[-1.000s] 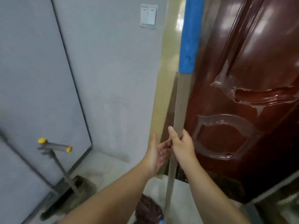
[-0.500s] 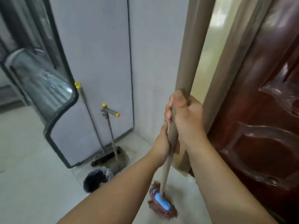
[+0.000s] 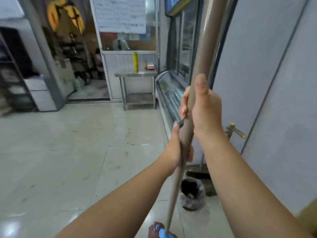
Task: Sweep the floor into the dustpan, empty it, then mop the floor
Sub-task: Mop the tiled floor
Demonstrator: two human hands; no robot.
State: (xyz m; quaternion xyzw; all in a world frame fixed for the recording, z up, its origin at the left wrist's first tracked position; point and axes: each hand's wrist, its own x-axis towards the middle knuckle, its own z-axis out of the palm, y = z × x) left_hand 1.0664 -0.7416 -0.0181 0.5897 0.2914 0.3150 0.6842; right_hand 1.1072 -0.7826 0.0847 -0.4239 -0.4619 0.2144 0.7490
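Observation:
Both hands grip the brown mop handle (image 3: 205, 40), which runs from the top of the view down to the bottom edge. My right hand (image 3: 204, 109) is the upper one, thumb pointing up the pole. Just below it my left hand (image 3: 176, 146) is wrapped around the same pole. The reddish mop head with its blue clamp (image 3: 160, 232) touches the tiled floor (image 3: 68, 160) at the bottom edge, partly cut off. The dustpan with broom (image 3: 204, 176) leans by the grey wall behind my right arm, its yellow-tipped handle (image 3: 237, 130) sticking out.
A small bin lined with a black bag (image 3: 193, 194) stands on the floor next to the mop pole. A glass display counter (image 3: 169, 93) runs along the right. A steel table (image 3: 137, 88) stands at the back, beside an open doorway (image 3: 82, 66).
The view has swung left from the door and corner to the open room. Both hands have closed fully on the mop handle and carried the mop away from the door.

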